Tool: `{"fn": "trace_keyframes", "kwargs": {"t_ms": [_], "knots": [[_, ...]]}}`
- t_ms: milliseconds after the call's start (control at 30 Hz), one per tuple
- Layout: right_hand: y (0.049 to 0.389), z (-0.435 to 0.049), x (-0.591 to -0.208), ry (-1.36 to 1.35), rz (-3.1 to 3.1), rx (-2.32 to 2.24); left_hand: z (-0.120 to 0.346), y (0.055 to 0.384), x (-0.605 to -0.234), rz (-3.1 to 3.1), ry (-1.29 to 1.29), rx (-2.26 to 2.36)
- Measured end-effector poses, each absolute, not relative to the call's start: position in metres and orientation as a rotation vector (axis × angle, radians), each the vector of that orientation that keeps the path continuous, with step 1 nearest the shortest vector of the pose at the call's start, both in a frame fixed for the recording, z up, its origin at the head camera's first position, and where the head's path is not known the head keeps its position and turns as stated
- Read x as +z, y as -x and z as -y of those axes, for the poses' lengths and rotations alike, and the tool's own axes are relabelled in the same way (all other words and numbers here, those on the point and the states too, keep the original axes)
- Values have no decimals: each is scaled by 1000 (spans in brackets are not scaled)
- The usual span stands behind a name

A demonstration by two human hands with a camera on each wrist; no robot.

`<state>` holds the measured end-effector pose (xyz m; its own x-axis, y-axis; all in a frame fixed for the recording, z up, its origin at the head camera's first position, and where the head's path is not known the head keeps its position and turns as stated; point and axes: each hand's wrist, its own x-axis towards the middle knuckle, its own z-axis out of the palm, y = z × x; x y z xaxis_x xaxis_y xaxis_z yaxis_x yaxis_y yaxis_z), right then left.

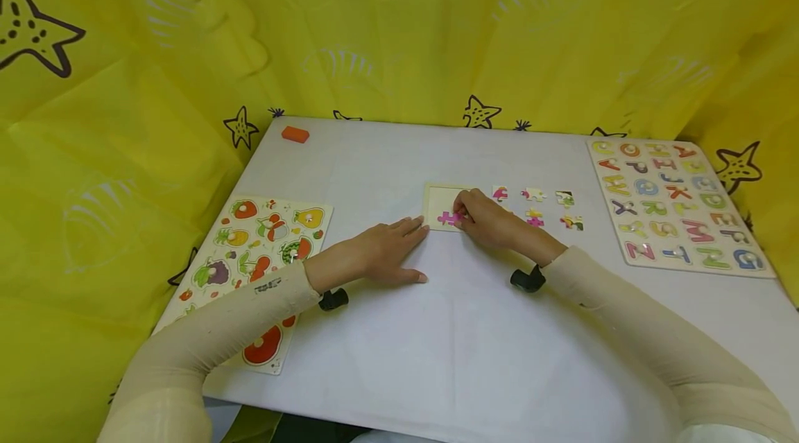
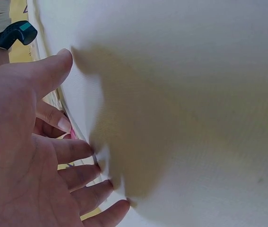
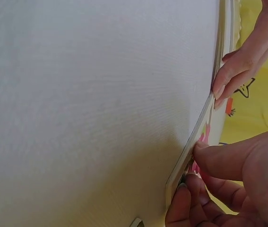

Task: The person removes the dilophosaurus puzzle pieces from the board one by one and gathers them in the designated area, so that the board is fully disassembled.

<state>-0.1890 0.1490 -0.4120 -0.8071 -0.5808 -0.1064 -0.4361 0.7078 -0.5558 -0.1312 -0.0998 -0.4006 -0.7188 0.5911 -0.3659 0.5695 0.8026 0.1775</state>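
A small wooden jigsaw tray (image 1: 446, 195) lies flat in mid-table, with pink jigsaw pieces (image 1: 446, 218) along its near side. My left hand (image 1: 388, 252) is spread on the table, its straight fingertips at the tray's left edge; the left wrist view shows its palm and extended fingers. Over the tray's right part, my right hand (image 1: 488, 218) has curled fingers and pinches a pink jigsaw piece (image 3: 196, 166) low inside the frame. The fingers hide most of that piece. Several loose jigsaw pieces (image 1: 534, 194) lie in two rows just right of the tray.
On the left, partly under my left forearm, is a fruit and vegetable peg board (image 1: 324, 218). An alphabet board (image 1: 680, 211) lies at the right. An orange block (image 1: 295, 134) sits near the back left corner, before a yellow curtain (image 1: 387, 41).
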Motion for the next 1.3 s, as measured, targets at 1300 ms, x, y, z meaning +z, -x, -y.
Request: {"fn": "trace_keyframes", "kwargs": {"t_ms": [1300], "knots": [[191, -170, -401, 683, -2666, -989, 99, 131, -401, -2572, -862, 52]]}}
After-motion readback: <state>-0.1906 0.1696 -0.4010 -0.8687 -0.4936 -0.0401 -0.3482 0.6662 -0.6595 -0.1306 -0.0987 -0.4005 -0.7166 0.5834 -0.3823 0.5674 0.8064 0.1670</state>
